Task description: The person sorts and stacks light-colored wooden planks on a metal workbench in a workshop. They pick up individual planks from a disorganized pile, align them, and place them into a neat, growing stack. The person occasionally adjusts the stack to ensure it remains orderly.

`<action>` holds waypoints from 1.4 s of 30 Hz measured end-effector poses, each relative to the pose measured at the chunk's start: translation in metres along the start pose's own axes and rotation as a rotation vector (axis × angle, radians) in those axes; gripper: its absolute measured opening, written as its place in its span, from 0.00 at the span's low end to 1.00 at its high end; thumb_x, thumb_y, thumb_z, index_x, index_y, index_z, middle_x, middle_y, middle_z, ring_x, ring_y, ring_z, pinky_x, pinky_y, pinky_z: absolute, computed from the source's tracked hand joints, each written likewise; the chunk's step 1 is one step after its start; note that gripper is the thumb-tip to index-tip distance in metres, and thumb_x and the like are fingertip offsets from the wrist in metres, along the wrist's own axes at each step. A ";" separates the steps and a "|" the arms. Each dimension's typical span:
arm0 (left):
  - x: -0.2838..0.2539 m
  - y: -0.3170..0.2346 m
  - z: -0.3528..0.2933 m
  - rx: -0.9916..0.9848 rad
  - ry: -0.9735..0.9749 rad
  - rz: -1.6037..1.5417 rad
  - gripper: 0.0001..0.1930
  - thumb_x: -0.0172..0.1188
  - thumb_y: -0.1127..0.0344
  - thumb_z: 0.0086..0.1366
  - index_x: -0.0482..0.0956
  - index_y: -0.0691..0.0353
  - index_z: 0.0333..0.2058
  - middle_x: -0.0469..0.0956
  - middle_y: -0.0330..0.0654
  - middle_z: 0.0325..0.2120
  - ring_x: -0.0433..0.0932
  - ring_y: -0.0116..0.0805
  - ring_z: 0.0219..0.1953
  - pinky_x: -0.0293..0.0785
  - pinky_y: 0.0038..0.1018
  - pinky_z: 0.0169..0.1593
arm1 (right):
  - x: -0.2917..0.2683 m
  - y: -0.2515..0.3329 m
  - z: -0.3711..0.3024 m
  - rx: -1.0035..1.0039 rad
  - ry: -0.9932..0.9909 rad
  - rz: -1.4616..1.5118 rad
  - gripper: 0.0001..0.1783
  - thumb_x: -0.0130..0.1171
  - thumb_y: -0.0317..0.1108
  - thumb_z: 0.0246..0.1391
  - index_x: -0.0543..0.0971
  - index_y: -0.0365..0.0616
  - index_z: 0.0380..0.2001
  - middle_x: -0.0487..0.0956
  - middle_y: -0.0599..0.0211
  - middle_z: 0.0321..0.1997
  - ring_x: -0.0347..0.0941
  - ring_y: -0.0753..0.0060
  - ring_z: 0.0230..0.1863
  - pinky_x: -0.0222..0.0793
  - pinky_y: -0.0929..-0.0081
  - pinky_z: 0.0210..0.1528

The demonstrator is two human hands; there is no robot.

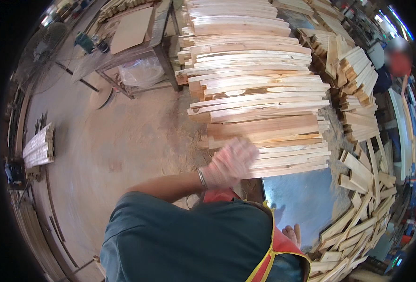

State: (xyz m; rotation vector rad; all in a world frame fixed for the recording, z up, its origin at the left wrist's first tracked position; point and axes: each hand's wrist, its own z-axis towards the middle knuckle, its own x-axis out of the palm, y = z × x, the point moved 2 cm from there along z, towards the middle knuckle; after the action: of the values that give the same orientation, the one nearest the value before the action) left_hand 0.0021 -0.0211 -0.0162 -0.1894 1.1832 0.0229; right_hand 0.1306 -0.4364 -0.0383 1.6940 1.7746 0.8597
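My left hand (229, 162), in a light work glove and blurred by motion, lies on the near left end of a tall stack of pale wooden slats (259, 89). Whether its fingers grip a slat I cannot tell. A metal bracelet sits at the wrist. Only the fingertips of my right hand (291, 233) show, spread and bare, beside my red and yellow vest and over a grey metal tabletop (302, 197). Nothing is seen in them.
Loose short slats (363, 197) are heaped along the right of the tabletop, with more stacks (356, 75) behind. A metal-frame workbench (133, 51) stands at the far left and a small bundle of boards (39, 145) lies on the sawdust floor. Another person (398, 61) stands far right.
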 end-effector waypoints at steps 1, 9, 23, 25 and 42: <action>-0.003 0.019 0.005 -0.126 0.095 0.119 0.38 0.62 0.50 0.63 0.70 0.64 0.68 0.73 0.52 0.65 0.70 0.52 0.68 0.64 0.49 0.73 | 0.010 -0.002 -0.005 -0.010 0.045 -0.024 0.41 0.67 0.27 0.63 0.63 0.43 0.76 0.81 0.57 0.56 0.76 0.70 0.46 0.76 0.70 0.47; -0.038 0.088 0.043 -0.433 0.503 -0.362 0.39 0.63 0.51 0.68 0.65 0.70 0.70 0.77 0.57 0.62 0.82 0.45 0.56 0.76 0.37 0.62 | 0.062 -0.042 -0.051 -0.027 0.145 0.024 0.36 0.66 0.27 0.66 0.67 0.46 0.75 0.78 0.62 0.62 0.76 0.67 0.62 0.76 0.64 0.63; -0.035 0.092 0.058 -0.003 0.108 0.097 0.20 0.61 0.66 0.62 0.79 0.58 0.54 0.82 0.48 0.44 0.82 0.51 0.45 0.79 0.48 0.46 | 0.087 -0.054 -0.069 -0.015 0.163 -0.239 0.43 0.69 0.41 0.62 0.65 0.40 0.75 0.78 0.52 0.65 0.75 0.60 0.65 0.70 0.66 0.69; -0.013 0.087 0.041 0.021 0.129 0.349 0.20 0.60 0.68 0.65 0.79 0.58 0.55 0.80 0.48 0.50 0.81 0.50 0.50 0.79 0.46 0.50 | 0.072 -0.068 -0.060 -0.010 0.168 -0.341 0.44 0.68 0.46 0.62 0.64 0.40 0.76 0.78 0.49 0.65 0.76 0.58 0.65 0.69 0.67 0.70; -0.036 -0.077 0.110 -0.096 0.227 0.171 0.40 0.61 0.58 0.70 0.57 0.64 0.76 0.60 0.56 0.75 0.56 0.53 0.77 0.53 0.43 0.79 | -0.288 -0.043 0.018 -0.292 -0.630 0.711 0.11 0.64 0.43 0.65 0.78 0.48 0.42 0.77 0.68 0.35 0.78 0.68 0.34 0.74 0.69 0.33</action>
State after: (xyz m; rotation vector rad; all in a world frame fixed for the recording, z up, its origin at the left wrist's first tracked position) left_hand 0.0980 -0.0760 0.0672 -0.1778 1.4235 0.2137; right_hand 0.1354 -0.7225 -0.0959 2.0998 0.5993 0.6882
